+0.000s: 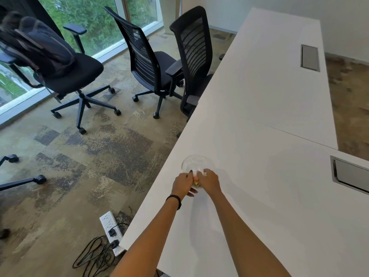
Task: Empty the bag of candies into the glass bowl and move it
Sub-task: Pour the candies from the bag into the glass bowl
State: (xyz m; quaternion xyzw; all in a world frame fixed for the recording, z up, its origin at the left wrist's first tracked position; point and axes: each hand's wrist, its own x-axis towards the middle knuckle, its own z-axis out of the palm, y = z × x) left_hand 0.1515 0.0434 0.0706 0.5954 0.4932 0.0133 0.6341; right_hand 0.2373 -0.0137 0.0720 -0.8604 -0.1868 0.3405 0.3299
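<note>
Two bare arms reach out over a long white table. The left hand and the right hand meet close together at the near side of a round glass bowl. The bowl sits near the table's left edge, at about 12 o'clock from the hands. Both hands are curled around a small see-through bag of candies, and gold and orange bits peek out between the fingers. The bag is just at the bowl's near rim. How tight each hand holds is hard to see. A black band is on the left wrist. At 10 o'clock, black chairs stand on the floor.
</note>
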